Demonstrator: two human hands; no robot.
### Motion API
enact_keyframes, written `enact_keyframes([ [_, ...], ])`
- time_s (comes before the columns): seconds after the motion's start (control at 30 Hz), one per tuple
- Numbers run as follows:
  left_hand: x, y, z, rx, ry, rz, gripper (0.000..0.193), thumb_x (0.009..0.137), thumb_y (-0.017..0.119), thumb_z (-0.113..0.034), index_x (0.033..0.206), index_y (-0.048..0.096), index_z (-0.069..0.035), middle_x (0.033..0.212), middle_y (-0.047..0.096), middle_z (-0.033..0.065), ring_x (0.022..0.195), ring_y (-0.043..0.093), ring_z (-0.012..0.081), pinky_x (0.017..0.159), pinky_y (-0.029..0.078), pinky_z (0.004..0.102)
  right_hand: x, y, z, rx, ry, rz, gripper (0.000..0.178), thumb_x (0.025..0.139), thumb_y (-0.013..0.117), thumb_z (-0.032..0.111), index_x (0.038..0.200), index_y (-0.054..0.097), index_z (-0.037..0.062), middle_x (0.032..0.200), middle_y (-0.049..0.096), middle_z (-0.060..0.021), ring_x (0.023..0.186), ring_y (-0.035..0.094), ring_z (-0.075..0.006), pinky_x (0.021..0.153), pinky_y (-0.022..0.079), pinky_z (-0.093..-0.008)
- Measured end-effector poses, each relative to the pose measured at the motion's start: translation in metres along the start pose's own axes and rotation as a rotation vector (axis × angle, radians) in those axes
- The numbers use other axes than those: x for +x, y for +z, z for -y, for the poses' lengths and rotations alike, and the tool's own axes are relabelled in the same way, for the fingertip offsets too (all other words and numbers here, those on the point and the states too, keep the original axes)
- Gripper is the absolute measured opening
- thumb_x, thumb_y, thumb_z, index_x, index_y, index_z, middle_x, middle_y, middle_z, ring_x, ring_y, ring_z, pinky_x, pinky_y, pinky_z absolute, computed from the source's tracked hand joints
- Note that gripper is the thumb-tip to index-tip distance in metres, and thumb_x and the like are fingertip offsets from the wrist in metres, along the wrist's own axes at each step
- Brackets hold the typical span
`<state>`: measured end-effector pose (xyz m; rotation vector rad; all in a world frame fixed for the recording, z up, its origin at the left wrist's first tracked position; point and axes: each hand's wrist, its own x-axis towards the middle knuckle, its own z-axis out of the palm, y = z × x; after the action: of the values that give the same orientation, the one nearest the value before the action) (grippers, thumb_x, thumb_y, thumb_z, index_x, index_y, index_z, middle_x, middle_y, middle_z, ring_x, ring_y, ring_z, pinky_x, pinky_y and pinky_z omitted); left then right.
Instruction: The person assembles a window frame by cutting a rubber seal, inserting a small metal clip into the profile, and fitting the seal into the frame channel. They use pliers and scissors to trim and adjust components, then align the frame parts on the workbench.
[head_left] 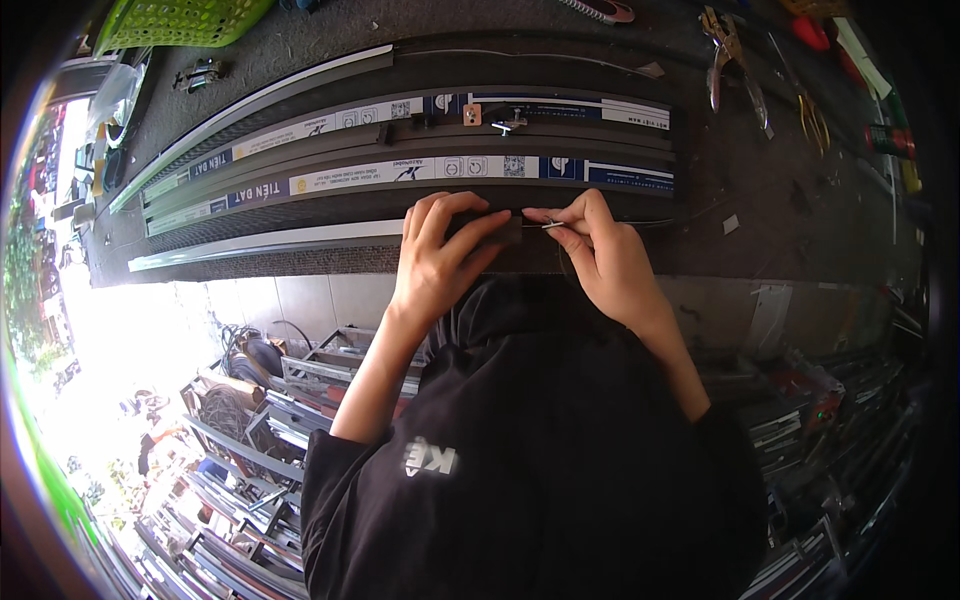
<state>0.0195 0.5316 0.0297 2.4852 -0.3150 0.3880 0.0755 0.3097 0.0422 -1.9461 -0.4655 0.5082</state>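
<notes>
By the fingers of the left hand, bent and moderately parted, the dark right end of the nearest long profile is covered; whether it is firmly gripped or only steadied cannot be told. Between the right hand's thumb and forefinger, drawn narrow, a small pale metal piece is pinched, just beside that end. The profile is laid along the near edge of the dark worktop, parallel to the labelled profiles placed farther in. Near the far edge, toward the right corner, locking pliers are left untouched.

The step in hand is judged to be the fitting or adjusting of the small piece at the profile's end. For the next move, close alignment is called for, with the profile kept still and the pinch kept light.
</notes>
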Motion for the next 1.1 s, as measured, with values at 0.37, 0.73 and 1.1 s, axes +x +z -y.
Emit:
enact_keyframes([
  [0.37, -0.015, 0.01, -0.005, 0.125, -0.033, -0.048, 0.045, 0.054, 0.085, -0.01, 0.097, 0.073, -0.018, 0.108, 0.055, 0.0027, 0.103, 0.054, 0.0257, 0.091, 0.044, 0.0388, 0.001, 0.014, -0.007, -0.199, -0.414, -0.213, 0.012, 0.081, 0.074, -0.003, 0.089, 0.066, -0.001, 0.091, 0.071, -0.0096, 0.07, 0.071, -0.0198, 0.058, 0.056, -0.0277],
  [0.73, -0.028, 0.018, -0.004, 0.151, 0.037, -0.176, 0.038, 0.061, 0.085, -0.013, 0.098, 0.075, -0.018, 0.106, 0.055, -0.0004, 0.095, 0.051, 0.0191, 0.083, 0.042, 0.0319, 0.001, 0.003, 0.019, -0.112, -0.098, -0.049, 0.012, 0.081, 0.074, -0.003, 0.091, 0.068, 0.0007, 0.093, 0.071, -0.0085, 0.059, 0.064, -0.0158, 0.05, 0.048, -0.0258],
  [1.1, -0.032, 0.021, 0.002, 0.162, 0.087, -0.201, 0.036, 0.056, 0.088, -0.017, 0.089, 0.076, -0.02, 0.101, 0.054, -0.0002, 0.089, 0.053, 0.0181, 0.078, 0.045, 0.0316, 0.001, 0.001, 0.013, -0.196, -0.27, -0.008, 0.017, 0.079, 0.073, -0.003, 0.095, 0.07, 0.0017, 0.097, 0.071, -0.0108, 0.077, 0.071, -0.026, 0.062, 0.057, -0.0325],
])
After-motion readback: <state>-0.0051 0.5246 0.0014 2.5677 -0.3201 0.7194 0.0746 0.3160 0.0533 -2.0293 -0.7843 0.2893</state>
